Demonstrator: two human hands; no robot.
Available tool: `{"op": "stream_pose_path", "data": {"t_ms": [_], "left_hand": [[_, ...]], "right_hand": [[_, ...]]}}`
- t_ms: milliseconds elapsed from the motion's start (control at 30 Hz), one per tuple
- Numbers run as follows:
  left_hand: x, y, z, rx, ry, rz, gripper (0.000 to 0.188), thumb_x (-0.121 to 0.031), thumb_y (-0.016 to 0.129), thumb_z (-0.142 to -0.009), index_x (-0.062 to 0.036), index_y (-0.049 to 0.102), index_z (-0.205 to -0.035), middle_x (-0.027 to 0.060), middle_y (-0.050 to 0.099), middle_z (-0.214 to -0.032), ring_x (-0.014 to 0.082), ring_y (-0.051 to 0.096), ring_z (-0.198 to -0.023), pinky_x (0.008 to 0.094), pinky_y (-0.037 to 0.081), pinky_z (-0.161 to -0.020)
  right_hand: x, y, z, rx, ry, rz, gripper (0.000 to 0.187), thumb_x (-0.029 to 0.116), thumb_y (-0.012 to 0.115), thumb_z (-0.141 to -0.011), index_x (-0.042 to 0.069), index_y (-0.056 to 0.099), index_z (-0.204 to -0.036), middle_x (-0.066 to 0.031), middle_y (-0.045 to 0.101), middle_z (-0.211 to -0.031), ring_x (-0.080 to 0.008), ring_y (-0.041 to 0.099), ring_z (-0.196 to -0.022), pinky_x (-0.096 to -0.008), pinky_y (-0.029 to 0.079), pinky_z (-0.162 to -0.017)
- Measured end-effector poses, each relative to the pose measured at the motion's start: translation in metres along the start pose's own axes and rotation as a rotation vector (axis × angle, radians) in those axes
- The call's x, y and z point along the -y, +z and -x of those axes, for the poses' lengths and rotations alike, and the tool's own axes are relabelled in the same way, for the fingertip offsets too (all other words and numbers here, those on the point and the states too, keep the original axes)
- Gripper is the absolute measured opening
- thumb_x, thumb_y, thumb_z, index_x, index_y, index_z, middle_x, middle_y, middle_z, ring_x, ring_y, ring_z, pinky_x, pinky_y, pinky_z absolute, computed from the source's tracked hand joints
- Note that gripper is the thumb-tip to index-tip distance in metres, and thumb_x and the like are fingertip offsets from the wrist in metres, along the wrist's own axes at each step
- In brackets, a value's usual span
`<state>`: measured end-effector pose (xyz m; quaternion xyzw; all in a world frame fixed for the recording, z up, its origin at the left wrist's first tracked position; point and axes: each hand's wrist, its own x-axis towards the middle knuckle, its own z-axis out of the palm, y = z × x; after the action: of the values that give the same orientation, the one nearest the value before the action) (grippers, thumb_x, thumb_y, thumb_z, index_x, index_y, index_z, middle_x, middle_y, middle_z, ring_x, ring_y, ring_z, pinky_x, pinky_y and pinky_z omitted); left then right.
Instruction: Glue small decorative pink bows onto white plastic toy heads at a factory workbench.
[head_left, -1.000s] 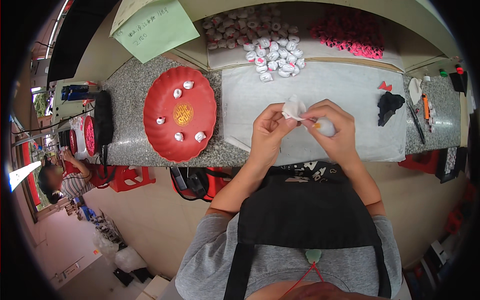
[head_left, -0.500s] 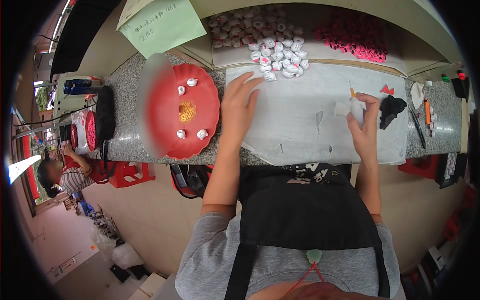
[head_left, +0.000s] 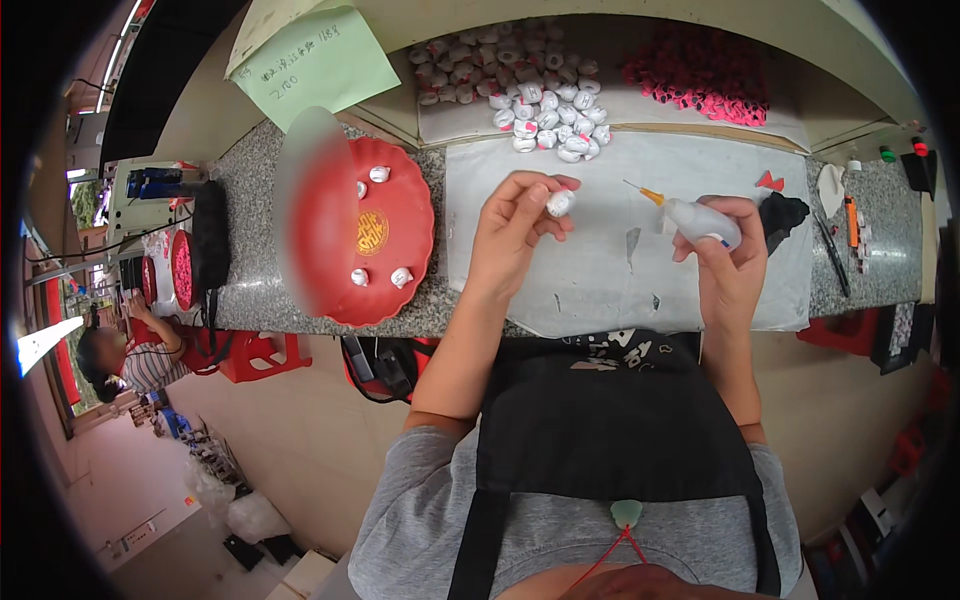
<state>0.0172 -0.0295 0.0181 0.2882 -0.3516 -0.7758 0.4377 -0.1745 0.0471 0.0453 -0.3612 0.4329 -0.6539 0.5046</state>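
Note:
Over the pale work sheet (head_left: 590,285), my left hand (head_left: 508,232) pinches a small white rounded piece (head_left: 561,203) between thumb and fingers. My right hand (head_left: 735,262) is wrapped round a white squeeze bottle (head_left: 703,226) with an orange needle tip. The bottle lies tilted, its thin needle pointing left towards the white piece, with a gap between them. Beyond my hands is a heap of similar white pieces (head_left: 548,112), some with pink marks. To the left, a red scalloped plate (head_left: 405,225) carries several white pieces.
Pink and black small parts (head_left: 695,80) are piled on the shelf at the back right. A black cloth (head_left: 784,218), small red pieces (head_left: 769,181), a black pen (head_left: 832,255) and an orange tool (head_left: 853,222) lie at right. A green note (head_left: 320,65) hangs at back left.
My left hand has come right and nearer from beside the heap, now holding a white piece. My right hand has tipped the bottle from upright so its needle points left.

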Motion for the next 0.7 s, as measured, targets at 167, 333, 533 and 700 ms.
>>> {"op": "stream_pose_path", "data": {"t_ms": [167, 333, 533, 700], "left_hand": [[0.006, 0.021, 0.011, 0.106, 0.093, 0.065, 0.020, 0.000, 0.053, -0.073, -0.0012, 0.047, -0.092, 0.0080, 0.047, -0.099, 0.0097, 0.049, -0.070, 0.0216, 0.041, -0.059], [0.001, 0.027, 0.018, 0.087, 0.094, -0.034, 0.028, 0.002, 0.053, -0.072, 0.0008, 0.046, -0.099, 0.0085, 0.048, -0.099, 0.0124, 0.052, -0.078, 0.0244, 0.043, -0.067], [0.003, 0.030, 0.021, 0.039, 0.219, -0.059, 0.032, 0.004, 0.052, -0.073, 0.0034, 0.043, -0.104, 0.0113, 0.050, -0.099, 0.0167, 0.051, -0.088, 0.0295, 0.044, -0.078], [0.003, 0.034, 0.024, -0.034, 0.285, -0.119, 0.035, 0.003, 0.053, -0.072, 0.0015, 0.042, -0.105, 0.0150, 0.049, -0.100, 0.0184, 0.053, -0.084, 0.0298, 0.043, -0.074]], "right_hand": [[0.008, 0.010, -0.003, -0.090, -0.112, -0.249, 0.026, 0.003, 0.061, -0.064, 0.000, 0.044, -0.084, -0.0100, 0.046, -0.085, -0.0154, 0.049, -0.069, -0.0238, 0.042, -0.056], [0.008, 0.019, 0.002, -0.129, -0.340, -0.027, 0.030, 0.002, 0.064, -0.061, 0.002, 0.045, -0.084, -0.0087, 0.045, -0.083, -0.0137, 0.047, -0.069, -0.0233, 0.040, -0.060], [0.008, 0.021, 0.014, 0.000, -0.573, 0.310, 0.031, 0.010, 0.067, -0.061, 0.004, 0.044, -0.081, -0.0070, 0.043, -0.080, -0.0148, 0.043, -0.069, -0.0254, 0.038, -0.060], [0.009, 0.024, 0.017, 0.041, -0.609, 0.443, 0.036, 0.016, 0.071, -0.059, 0.006, 0.046, -0.082, -0.0063, 0.046, -0.079, -0.0152, 0.045, -0.064, -0.0259, 0.039, -0.057]]}}
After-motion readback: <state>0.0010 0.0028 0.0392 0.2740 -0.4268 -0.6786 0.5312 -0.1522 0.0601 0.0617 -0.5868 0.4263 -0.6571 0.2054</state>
